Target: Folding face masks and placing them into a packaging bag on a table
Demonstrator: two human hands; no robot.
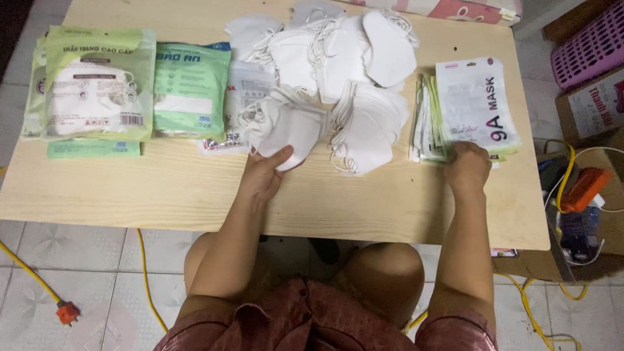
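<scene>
The person sits at a pale wooden table, knees showing beneath its near edge. The left hand holds a small bundle of white face masks, thumb laid across the front and the other fingers curled out of sight behind it, lifted just above the tabletop at the middle. The right hand rests on the lower end of a stack of flat printed pouches at the right side of the table; its fingers are bent down onto the stack, though whether they pinch a pouch I cannot tell. Between the hands lies a loose heap of white masks, ear loops tangled. To the left sit filled green mask packets. A yellow cable trails over the tiled floor.
</scene>
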